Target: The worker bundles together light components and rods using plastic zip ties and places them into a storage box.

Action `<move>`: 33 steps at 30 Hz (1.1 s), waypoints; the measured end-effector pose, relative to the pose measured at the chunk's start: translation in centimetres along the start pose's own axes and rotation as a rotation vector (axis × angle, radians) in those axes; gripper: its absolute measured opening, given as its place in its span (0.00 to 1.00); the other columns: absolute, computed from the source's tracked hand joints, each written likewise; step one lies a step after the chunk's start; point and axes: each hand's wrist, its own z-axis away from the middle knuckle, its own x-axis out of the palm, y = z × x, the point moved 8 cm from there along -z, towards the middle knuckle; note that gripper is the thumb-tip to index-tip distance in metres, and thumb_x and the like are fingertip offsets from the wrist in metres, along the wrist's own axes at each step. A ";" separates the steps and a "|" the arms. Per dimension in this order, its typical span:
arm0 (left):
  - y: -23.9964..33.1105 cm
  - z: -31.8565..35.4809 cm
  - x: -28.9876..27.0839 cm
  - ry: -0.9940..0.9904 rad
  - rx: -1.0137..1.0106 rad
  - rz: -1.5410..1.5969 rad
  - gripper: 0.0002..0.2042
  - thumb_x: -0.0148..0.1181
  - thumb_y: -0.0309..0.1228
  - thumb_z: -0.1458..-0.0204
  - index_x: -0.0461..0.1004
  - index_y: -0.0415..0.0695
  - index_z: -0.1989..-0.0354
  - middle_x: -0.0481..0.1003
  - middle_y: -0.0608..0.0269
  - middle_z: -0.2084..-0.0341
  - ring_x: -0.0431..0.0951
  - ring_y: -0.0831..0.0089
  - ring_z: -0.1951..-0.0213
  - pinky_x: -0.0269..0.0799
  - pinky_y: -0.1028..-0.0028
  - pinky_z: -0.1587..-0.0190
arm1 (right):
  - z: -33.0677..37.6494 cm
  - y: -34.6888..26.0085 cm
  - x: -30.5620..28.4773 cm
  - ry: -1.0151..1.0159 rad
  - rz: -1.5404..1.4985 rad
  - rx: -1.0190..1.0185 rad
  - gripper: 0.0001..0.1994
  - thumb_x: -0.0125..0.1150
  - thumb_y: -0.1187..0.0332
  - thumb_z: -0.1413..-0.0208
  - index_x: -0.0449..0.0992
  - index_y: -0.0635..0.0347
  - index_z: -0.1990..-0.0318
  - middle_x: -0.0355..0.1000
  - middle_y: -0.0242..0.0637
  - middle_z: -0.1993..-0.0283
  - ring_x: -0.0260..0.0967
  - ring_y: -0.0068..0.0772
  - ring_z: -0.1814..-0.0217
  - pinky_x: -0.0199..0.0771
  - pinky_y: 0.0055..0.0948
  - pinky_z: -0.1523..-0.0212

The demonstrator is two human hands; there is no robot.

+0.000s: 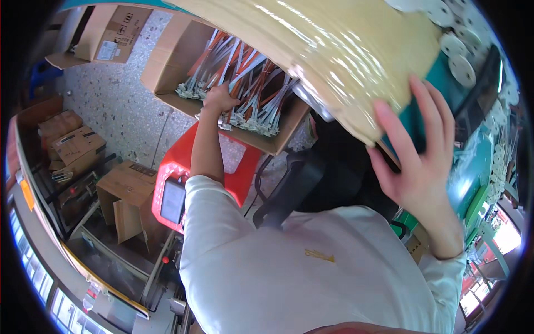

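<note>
My left arm reaches down into an open cardboard box [186,42] on the left. Inside lie bundles of orange and white wires [261,89] with white connectors at their near ends. My left hand [221,100] is among them, its fingers curled round a wire bundle; the fingertips are partly hidden. On the right, my right hand [417,150] is open with fingers spread. Its fingertips touch the corner of a tan board with a shiny clear covering [345,61], which lies on the teal tabletop.
A red plastic stool [242,172] stands beside my left arm, with a phone-like grey device [173,199] on it. White round discs [460,69] lie at the far right of the table. More cardboard boxes [130,195] stand on the floor at left. A black strap [292,186] hangs near my lap.
</note>
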 end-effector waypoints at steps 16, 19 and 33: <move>6.1 25.2 -6.8 -0.288 0.122 1.586 0.10 0.56 0.26 0.52 0.64 0.43 0.62 0.67 0.60 0.81 0.73 0.63 0.80 0.72 0.66 0.73 | 7.5 -6.8 -1.8 0.536 -0.631 -0.189 0.09 0.67 0.78 0.55 0.77 0.66 0.64 0.74 0.42 0.59 0.74 0.41 0.63 0.77 0.33 0.65; 8.0 31.0 -8.3 -0.359 0.208 1.699 0.11 0.56 0.25 0.53 0.63 0.44 0.62 0.64 0.62 0.82 0.69 0.64 0.82 0.68 0.66 0.76 | 5.6 -8.5 1.0 0.534 -0.683 -0.103 0.09 0.67 0.76 0.52 0.77 0.64 0.63 0.74 0.41 0.60 0.74 0.41 0.63 0.78 0.33 0.64; 17.3 43.1 -10.3 -0.210 0.164 1.460 0.13 0.53 0.21 0.50 0.60 0.39 0.56 0.68 0.61 0.74 0.77 0.68 0.77 0.76 0.71 0.73 | 3.7 -15.1 1.2 0.467 -0.617 -0.256 0.07 0.58 0.69 0.48 0.71 0.62 0.71 0.68 0.38 0.76 0.75 0.39 0.77 0.76 0.36 0.80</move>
